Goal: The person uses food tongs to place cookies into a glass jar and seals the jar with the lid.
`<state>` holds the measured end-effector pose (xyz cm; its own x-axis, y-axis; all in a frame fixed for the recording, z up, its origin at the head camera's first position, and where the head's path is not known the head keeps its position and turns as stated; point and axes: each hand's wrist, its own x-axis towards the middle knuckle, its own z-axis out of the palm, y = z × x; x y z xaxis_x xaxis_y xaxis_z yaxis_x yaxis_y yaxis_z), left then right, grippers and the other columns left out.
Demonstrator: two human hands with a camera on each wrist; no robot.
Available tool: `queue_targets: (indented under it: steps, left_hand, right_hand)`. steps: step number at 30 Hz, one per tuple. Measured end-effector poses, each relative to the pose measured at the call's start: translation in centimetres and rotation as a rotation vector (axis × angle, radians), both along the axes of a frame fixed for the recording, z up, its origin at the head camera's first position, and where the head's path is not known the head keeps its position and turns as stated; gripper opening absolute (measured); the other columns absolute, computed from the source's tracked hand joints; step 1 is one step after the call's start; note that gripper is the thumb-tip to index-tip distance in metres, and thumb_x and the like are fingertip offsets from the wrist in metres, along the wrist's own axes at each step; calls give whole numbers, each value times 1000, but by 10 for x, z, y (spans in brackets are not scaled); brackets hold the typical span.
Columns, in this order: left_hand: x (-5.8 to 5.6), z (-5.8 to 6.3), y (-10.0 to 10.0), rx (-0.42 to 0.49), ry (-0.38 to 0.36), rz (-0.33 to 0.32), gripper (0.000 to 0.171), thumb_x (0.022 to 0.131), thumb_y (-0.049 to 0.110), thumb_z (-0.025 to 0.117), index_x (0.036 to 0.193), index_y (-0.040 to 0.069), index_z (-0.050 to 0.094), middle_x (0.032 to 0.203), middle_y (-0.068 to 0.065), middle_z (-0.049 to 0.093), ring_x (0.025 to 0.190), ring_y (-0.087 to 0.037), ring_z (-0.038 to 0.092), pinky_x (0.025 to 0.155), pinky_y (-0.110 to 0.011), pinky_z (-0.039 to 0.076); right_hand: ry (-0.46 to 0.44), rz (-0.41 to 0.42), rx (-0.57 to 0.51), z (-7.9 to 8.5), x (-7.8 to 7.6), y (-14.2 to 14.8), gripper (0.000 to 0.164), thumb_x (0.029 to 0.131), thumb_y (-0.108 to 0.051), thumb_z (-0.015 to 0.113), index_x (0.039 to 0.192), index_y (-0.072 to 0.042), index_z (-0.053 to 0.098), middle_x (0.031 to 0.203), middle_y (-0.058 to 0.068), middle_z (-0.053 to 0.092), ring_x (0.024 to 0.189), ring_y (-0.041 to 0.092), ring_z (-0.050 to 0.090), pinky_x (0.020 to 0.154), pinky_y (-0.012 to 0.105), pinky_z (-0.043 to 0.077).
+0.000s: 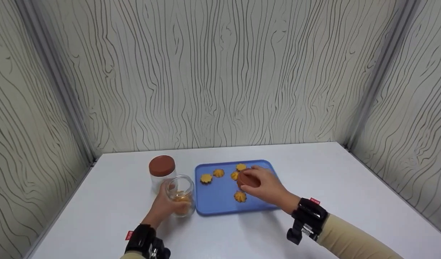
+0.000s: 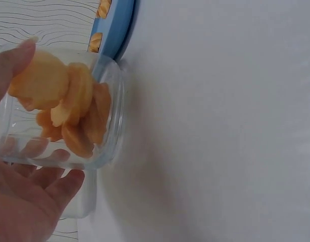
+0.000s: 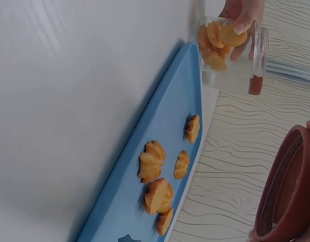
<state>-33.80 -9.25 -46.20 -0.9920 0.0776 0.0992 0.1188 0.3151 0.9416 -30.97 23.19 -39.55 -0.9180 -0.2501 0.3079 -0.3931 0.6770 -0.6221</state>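
Observation:
My left hand (image 1: 166, 205) grips an open clear glass jar (image 1: 187, 185) at the tray's left side, thumb on one side and fingers round the other. Several golden cookies (image 2: 76, 103) are heaped inside, seen through the glass in the left wrist view. My right hand (image 1: 270, 186) holds a reddish-brown round lid (image 1: 245, 180) above the right half of the blue tray (image 1: 217, 203). In the right wrist view the lid's hollow underside (image 3: 283, 194) shows, tilted. Several flower-shaped cookies lie on the tray, among them one cookie (image 1: 240, 196) near the front and another cookie (image 1: 206, 178) on the left.
Behind the left hand stands a second jar (image 1: 162, 166) with a reddish-brown lid on, partly hidden by the open jar. The white table (image 1: 220, 237) is bounded by wood-grain patterned panels (image 1: 220, 79) at the back and sides.

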Motion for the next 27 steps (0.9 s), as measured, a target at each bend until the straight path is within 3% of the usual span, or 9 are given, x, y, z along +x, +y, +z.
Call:
queue_targets:
  steps: [12,19,27]
  left_hand:
    - [0,0,0,8,2,-2,95,65,10,89,140,-1,31,139,-28,42,125,-41,44,105,-55,34]
    - [1,0,0,-2,21,-3,96,65,11,89,140,-3,31,137,-28,42,125,-41,43,105,-55,34]
    - [0,1,0,2,8,-1,100,64,11,90,143,-1,28,139,-29,41,126,-42,42,106,-55,33]
  right_hand:
    - [-14,58,-27,-2,0,-20,40,86,-27,72,120,-7,65,132,20,53,109,34,52,79,43,53]
    - [-12,117,-54,-2,0,-33,41,86,-25,72,121,-5,64,123,15,54,105,32,51,75,37,53]
    - [68,161,-25,-2,-3,-54,41,84,-26,73,118,-4,66,130,22,52,117,39,49,81,45,52]
